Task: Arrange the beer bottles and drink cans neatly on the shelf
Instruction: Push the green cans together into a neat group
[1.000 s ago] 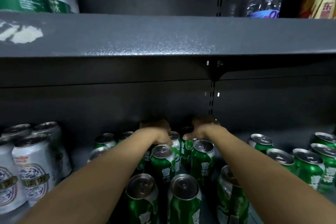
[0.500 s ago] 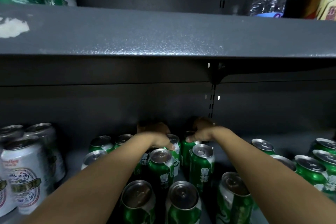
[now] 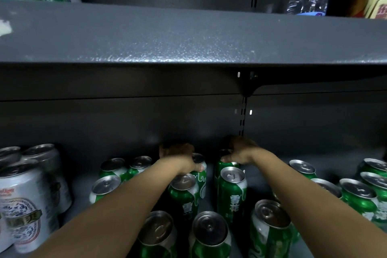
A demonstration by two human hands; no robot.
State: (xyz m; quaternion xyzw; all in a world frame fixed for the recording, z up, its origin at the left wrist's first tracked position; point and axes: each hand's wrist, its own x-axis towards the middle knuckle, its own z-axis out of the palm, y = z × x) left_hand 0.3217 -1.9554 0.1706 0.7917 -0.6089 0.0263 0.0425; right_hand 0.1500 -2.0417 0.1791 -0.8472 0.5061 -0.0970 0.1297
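Since the earlier frames both hands have pushed a little deeper toward the shelf's back wall, and the view has tilted slightly; the cans themselves look barely shifted.

Left hand point(image 3: 178, 153) sits over the top of a rear green can point(image 3: 199, 172), thumb curled on its side, so it looks gripped. Right hand point(image 3: 240, 152) caps the neighbouring back can point(image 3: 225, 163), fingers wrapped over the rim.

Step in hand, my read: seating the two rear cans of the middle green cluster against the back wall of the lower shelf point(image 3: 261, 178).

Rest of the green cans stand loose: front ones point(image 3: 209, 230) staggered, right group point(image 3: 360, 195) apart, white cans point(image 3: 23, 205) at left.

Next move likely: square the two back cans side by side, release, then pull the front cans into straight rows. Watch the forearms; they pass close over upright cans.
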